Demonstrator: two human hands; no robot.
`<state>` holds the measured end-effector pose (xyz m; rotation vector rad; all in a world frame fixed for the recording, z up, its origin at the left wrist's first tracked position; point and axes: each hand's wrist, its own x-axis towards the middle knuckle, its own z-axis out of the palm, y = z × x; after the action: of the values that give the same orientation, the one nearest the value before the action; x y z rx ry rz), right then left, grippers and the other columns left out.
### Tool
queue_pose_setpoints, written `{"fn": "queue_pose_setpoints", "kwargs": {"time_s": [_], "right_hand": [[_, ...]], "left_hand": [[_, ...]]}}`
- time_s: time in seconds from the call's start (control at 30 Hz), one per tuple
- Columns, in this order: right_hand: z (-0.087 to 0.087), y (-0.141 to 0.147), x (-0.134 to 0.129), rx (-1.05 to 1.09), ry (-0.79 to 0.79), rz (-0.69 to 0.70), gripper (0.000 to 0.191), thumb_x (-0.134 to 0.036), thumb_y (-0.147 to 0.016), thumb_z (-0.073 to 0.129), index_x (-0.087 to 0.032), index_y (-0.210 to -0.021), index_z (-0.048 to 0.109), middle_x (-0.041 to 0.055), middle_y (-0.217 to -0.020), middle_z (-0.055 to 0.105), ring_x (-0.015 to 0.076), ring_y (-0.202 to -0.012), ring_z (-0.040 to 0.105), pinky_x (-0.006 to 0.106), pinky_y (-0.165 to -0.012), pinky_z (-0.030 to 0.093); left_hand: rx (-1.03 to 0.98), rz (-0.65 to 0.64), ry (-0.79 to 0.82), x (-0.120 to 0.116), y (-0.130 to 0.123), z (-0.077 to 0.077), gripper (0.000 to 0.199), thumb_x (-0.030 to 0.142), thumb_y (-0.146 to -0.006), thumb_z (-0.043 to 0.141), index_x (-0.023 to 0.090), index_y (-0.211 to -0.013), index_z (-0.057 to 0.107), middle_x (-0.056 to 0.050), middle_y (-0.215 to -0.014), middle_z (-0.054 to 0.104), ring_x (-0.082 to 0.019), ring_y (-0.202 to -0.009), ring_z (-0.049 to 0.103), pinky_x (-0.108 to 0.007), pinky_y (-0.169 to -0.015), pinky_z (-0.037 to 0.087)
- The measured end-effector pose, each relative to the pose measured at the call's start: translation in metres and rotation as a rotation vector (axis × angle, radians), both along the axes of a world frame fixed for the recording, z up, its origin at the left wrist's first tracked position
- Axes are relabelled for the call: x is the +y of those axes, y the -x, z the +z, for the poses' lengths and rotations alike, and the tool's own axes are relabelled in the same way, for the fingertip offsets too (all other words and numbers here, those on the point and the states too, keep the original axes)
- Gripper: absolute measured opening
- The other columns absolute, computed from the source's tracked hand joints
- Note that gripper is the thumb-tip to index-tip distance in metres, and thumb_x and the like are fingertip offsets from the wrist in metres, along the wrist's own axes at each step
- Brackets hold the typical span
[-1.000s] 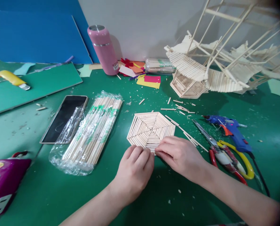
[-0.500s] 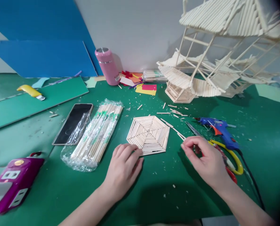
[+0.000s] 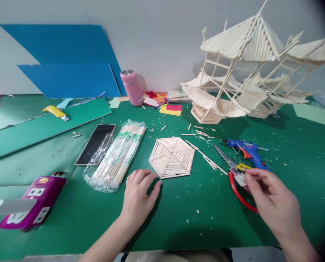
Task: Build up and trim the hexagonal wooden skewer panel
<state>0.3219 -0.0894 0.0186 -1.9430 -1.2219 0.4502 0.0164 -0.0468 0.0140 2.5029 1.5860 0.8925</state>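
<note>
"So, how do the fingers of the left hand [image 3: 140,193] look to you?"

"Loosely curled, with the thumb held a little away from the forefinger and nothing visible between them. Their tips are right by the near left corner of the hexagonal stick panel [image 3: 171,158]. I can't tell whether they touch it."

"And the panel itself?"

"Flat on the green table [image 3: 206,194], in front of the person, between the two hands."

"What about the right hand [image 3: 273,203]?"

"Thumb and forefinger are brought close together at the handle end of the scissors [image 3: 234,170]. The other fingers bend in behind and are partly hidden. Whether they pinch the handle or just rest against it, I can't say."

"Which way do the blades point?"

"Away and to the left, towards some loose sticks [image 3: 211,162] beside the panel. A blue glue gun [image 3: 249,146] lies just beyond the scissors."

"Anything past the left hand?"

"A wrapped bundle of sticks [image 3: 121,153], its plastic overlapping a phone [image 3: 92,145]."
</note>
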Motion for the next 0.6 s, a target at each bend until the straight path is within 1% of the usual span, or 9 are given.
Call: {"fn": "queue_pose_setpoints", "kwargs": {"time_s": [0.03, 0.1, 0.13, 0.2, 0.27, 0.33, 0.47, 0.53, 0.6], "right_hand": [[0.001, 0.012, 0.0, 0.058, 0.017, 0.057, 0.028, -0.047, -0.076, 0.058, -0.023, -0.091, 0.061, 0.0057, -0.082, 0.066, 0.0205, -0.07, 0.063, 0.032, -0.063, 0.051], [0.004, 0.04, 0.002, 0.28, 0.116, 0.263, 0.027, -0.045, -0.08, 0.055, -0.022, -0.094, 0.061, 0.0054, -0.078, 0.067, 0.0185, -0.066, 0.063, 0.029, -0.058, 0.052], [0.005, 0.054, 0.003, 0.396, 0.17, 0.33, 0.03, -0.044, -0.081, 0.054, -0.021, -0.1, 0.059, 0.0064, -0.083, 0.067, 0.0184, -0.07, 0.064, 0.028, -0.059, 0.053], [0.006, 0.078, 0.005, 0.591, 0.23, 0.357, 0.035, -0.042, -0.084, 0.052, -0.021, -0.112, 0.054, 0.0093, -0.101, 0.065, 0.0188, -0.081, 0.064, 0.029, -0.065, 0.054], [0.007, 0.092, 0.008, 0.718, 0.248, 0.328, 0.042, -0.042, -0.083, 0.053, -0.02, -0.118, 0.049, 0.0122, -0.116, 0.059, 0.0201, -0.089, 0.063, 0.032, -0.069, 0.054], [0.007, 0.098, 0.012, 0.804, 0.236, 0.277, 0.048, -0.043, -0.08, 0.057, -0.02, -0.121, 0.046, 0.0142, -0.124, 0.054, 0.0226, -0.096, 0.061, 0.035, -0.073, 0.054], [0.011, 0.101, 0.021, 0.942, 0.242, 0.193, 0.058, -0.044, -0.073, 0.064, -0.021, -0.122, 0.044, 0.0141, -0.131, 0.048, 0.0257, -0.111, 0.055, 0.04, -0.089, 0.047], [0.013, 0.102, 0.025, 0.999, 0.273, 0.167, 0.064, -0.044, -0.07, 0.067, -0.021, -0.124, 0.042, 0.0139, -0.132, 0.047, 0.0251, -0.116, 0.051, 0.039, -0.096, 0.042], [0.016, 0.104, 0.028, 1.048, 0.308, 0.146, 0.069, -0.043, -0.068, 0.069, -0.019, -0.126, 0.04, 0.0142, -0.133, 0.047, 0.0241, -0.119, 0.048, 0.037, -0.099, 0.039]], "left_hand": [[0.018, 0.001, -0.017, 0.001, -0.002, 0.001, 0.01, 0.021, -0.082, 0.053, 0.015, -0.086, 0.061, -0.008, -0.083, 0.061, -0.022, -0.079, 0.055, -0.038, -0.069, 0.045], [0.072, -0.034, -0.059, 0.002, -0.007, 0.003, 0.012, 0.02, -0.082, 0.054, 0.015, -0.09, 0.061, -0.009, -0.086, 0.062, -0.024, -0.084, 0.056, -0.04, -0.074, 0.044], [0.099, -0.066, -0.079, 0.003, -0.01, 0.004, 0.014, 0.019, -0.082, 0.053, 0.015, -0.092, 0.061, -0.009, -0.088, 0.063, -0.025, -0.088, 0.056, -0.041, -0.077, 0.043], [0.137, -0.122, -0.097, 0.006, -0.012, 0.006, 0.015, 0.019, -0.083, 0.052, 0.016, -0.094, 0.061, -0.01, -0.093, 0.064, -0.025, -0.093, 0.056, -0.043, -0.082, 0.041], [0.152, -0.137, -0.076, 0.009, -0.013, 0.006, 0.015, 0.02, -0.083, 0.051, 0.017, -0.095, 0.061, -0.01, -0.096, 0.064, -0.026, -0.096, 0.056, -0.043, -0.084, 0.04], [0.151, -0.129, -0.029, 0.013, -0.011, 0.005, 0.016, 0.022, -0.083, 0.052, 0.018, -0.096, 0.06, -0.01, -0.097, 0.064, -0.026, -0.098, 0.055, -0.045, -0.084, 0.041], [0.114, -0.175, 0.03, 0.019, -0.006, -0.001, 0.018, 0.021, -0.083, 0.053, 0.018, -0.1, 0.057, -0.011, -0.102, 0.06, -0.028, -0.102, 0.053, -0.047, -0.086, 0.043], [0.064, -0.194, 0.053, 0.02, -0.005, -0.006, 0.019, 0.019, -0.083, 0.052, 0.017, -0.101, 0.055, -0.012, -0.104, 0.058, -0.027, -0.105, 0.052, -0.046, -0.087, 0.045], [0.017, -0.2, 0.072, 0.022, -0.004, -0.011, 0.02, 0.017, -0.083, 0.051, 0.016, -0.103, 0.054, -0.012, -0.105, 0.055, -0.026, -0.107, 0.051, -0.043, -0.088, 0.047]]}}
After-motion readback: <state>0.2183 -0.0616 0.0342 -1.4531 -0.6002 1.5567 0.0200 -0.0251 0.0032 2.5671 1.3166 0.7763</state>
